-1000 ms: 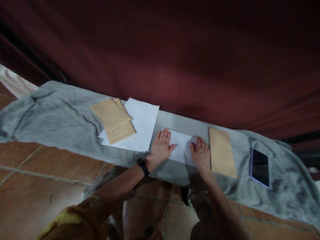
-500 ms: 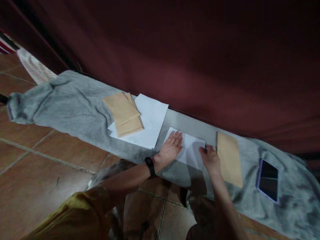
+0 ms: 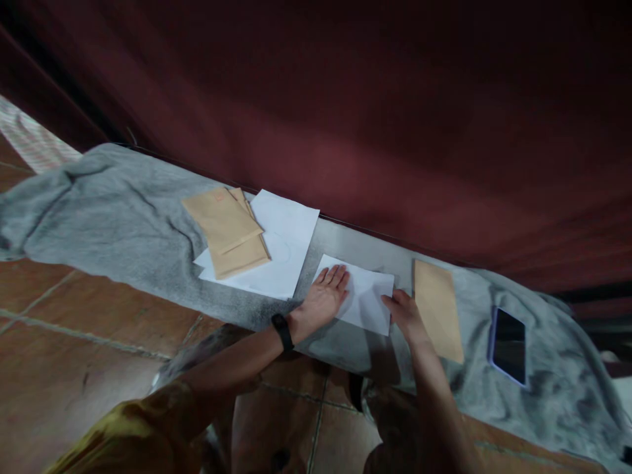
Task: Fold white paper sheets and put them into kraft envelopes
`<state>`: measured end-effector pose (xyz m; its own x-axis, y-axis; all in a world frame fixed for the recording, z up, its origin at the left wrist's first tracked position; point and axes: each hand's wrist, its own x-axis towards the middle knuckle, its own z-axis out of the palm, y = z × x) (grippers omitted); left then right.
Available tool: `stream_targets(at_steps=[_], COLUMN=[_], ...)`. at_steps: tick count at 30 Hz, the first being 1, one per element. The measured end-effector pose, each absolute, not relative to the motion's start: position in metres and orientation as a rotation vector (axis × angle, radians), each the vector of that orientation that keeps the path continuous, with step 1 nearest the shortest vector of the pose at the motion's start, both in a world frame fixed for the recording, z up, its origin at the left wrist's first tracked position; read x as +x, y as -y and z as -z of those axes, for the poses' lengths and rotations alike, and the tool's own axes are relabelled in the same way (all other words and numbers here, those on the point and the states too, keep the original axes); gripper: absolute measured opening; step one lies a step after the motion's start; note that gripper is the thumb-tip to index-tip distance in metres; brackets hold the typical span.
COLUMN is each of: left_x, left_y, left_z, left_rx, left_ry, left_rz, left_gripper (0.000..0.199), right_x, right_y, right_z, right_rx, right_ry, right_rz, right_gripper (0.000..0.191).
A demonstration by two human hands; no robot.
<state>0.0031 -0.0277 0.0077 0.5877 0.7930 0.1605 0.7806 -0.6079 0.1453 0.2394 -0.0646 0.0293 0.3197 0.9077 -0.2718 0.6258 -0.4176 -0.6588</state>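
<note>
A folded white sheet of paper (image 3: 368, 299) lies on the grey cloth in front of me. My left hand (image 3: 328, 291) rests flat on its left part, fingers stretched out. At the sheet's right edge, my right hand (image 3: 403, 313) pinches the paper between thumb and fingers. Just right of that hand lies a brown envelope (image 3: 437, 309). Several more brown envelopes (image 3: 227, 224) are piled on larger white sheets (image 3: 289, 247) to the left.
Grey cloth (image 3: 123, 224) covers the long narrow surface. A phone with a purple edge (image 3: 509, 345) lies at the right. Dark red fabric (image 3: 345, 164) rises along the back edge. Brown floor tiles (image 3: 74, 368) show below.
The view has shifted slightly to the right. My left hand stays flat on the paper, and my right hand has slid a little down its right edge.
</note>
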Motion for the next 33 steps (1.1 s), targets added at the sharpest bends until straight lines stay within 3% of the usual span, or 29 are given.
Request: stream_targets(at_steps=[14,33], left_x=[0.017,0.004], left_y=[0.045,0.031], left_z=[0.003,0.004], left_rx=[2.763,2.730], left_ry=[-1.162,-1.429], left_rz=[-0.510,-0.458], left_gripper=[0.064,0.076], right_x=[0.229,0.225], right_y=[0.061,0.065], right_z=[-0.025,-0.036], right_rx=[-2.209,-2.307], right_ry=[1.437,1.437], right_rz=[-0.718,-0.692], right_gripper=[0.021,0.028])
